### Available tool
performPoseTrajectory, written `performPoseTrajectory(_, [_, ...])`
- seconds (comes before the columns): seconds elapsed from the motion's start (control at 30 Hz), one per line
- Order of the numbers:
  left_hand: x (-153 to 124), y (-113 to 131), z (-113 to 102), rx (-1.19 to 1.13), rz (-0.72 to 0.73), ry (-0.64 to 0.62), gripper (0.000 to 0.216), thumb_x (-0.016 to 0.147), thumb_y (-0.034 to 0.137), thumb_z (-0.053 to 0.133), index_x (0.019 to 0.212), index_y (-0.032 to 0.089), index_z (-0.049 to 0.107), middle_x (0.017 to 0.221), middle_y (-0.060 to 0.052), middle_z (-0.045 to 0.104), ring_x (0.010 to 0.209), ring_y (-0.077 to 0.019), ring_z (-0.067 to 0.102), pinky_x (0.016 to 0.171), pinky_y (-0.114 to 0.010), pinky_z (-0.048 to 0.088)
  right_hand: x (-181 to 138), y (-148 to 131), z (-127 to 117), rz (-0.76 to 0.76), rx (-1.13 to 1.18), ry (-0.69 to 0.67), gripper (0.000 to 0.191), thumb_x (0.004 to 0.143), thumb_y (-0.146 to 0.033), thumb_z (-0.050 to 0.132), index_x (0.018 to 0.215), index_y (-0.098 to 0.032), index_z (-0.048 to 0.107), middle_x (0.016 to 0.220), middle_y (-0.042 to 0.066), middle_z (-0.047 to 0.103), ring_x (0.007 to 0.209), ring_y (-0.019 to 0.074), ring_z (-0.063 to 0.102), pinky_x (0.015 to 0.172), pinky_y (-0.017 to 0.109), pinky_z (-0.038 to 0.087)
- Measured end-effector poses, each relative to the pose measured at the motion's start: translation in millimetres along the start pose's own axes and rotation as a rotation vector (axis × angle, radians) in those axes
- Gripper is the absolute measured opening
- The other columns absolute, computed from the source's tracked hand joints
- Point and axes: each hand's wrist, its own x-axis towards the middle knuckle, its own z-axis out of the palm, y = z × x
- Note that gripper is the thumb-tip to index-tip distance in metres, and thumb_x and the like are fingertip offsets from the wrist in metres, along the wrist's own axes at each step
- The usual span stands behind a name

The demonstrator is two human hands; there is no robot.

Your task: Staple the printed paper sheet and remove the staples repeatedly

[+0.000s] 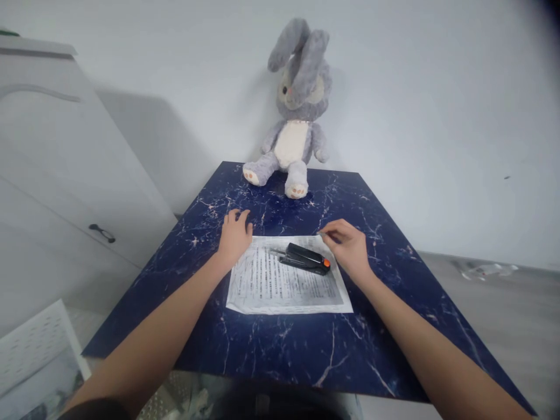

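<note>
Sheets of printed paper (251, 291) lie on the dark blue marbled table. On top of them is a black stapler (306, 258) with an orange tip at its right end; a thin metal part sticks out at its left end. My left hand (236, 234) rests at the paper's upper left corner, palm down, its fingers apart and slightly curled. At the upper right corner, my right hand (347, 248) is closed in a pinch. A small bit shows at its fingertips, too small to tell whether it is the paper's corner or a separate piece.
A grey plush rabbit (297, 111) sits at the table's (280, 344) far edge, against the wall. To the left stands a white cabinet (56, 175) with a dark handle. Clear plastic (485, 270) lies on the floor at right. A perforated white panel (37, 344) is at lower left.
</note>
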Motion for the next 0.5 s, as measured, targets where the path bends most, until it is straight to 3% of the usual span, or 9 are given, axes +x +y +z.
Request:
performPoseTrajectory(0.07, [2.4,-15.2,6.6,0.138,0.008,-0.028,0.036,0.092,0.021,0.057,0.124,0.016,0.072,0.135,-0.021,0.062,0.123,-0.0401,0.056,0.107,-0.058,0.044,6.7,24.1,-6.1,0.101,-0.01,0.049,0.01,0.082,-0.027,0.069,0.083,-0.02,0.076,0.088,0.005,0.07,0.079,0.02,0.065,0.073,0.034,0.054])
performPoseTrajectory(0.2, [3.3,-22.6,9.7,0.221,0.109,-0.126,0.036,0.091,0.01,0.047,0.107,0.016,0.079,0.105,-0.017,0.073,0.101,-0.0318,0.066,0.102,-0.052,0.049,12.6,60.0,-13.4,0.307,0.023,0.063,0.02,0.076,-0.032,0.07,0.086,-0.017,0.078,0.067,0.001,0.066,0.06,0.0154,0.055,0.059,0.029,0.046])
performPoseTrajectory(0.27, [4.1,-18.5,6.6,0.228,0.092,-0.153,0.039,0.089,0.005,0.046,0.104,0.015,0.08,0.101,-0.016,0.073,0.096,-0.0291,0.067,0.1,-0.048,0.05,12.9,69.2,-14.4,0.363,0.052,0.037,0.024,0.074,-0.034,0.07,0.087,-0.015,0.078,0.071,0.004,0.07,0.06,0.016,0.058,0.057,0.028,0.046])
performPoseTrajectory(0.4, [4.9,-8.5,0.1,0.151,0.018,-0.164,0.036,0.092,0.006,0.048,0.111,0.015,0.078,0.115,-0.013,0.072,0.1,-0.0261,0.069,0.096,-0.039,0.054,14.7,80.8,-16.7,0.305,-0.076,0.04,0.028,0.077,-0.036,0.065,0.091,-0.016,0.08,0.085,0.008,0.078,0.072,0.0197,0.069,0.068,0.03,0.055])
performPoseTrajectory(0.5, [5.4,-4.6,-1.9,0.019,0.003,-0.063,0.034,0.095,0.009,0.049,0.113,0.015,0.077,0.118,-0.013,0.071,0.102,-0.0243,0.07,0.099,-0.038,0.054,19.4,88.0,-20.5,0.264,-0.161,0.045,0.029,0.077,-0.032,0.064,0.095,-0.016,0.08,0.086,0.008,0.078,0.077,0.0217,0.072,0.079,0.035,0.058])
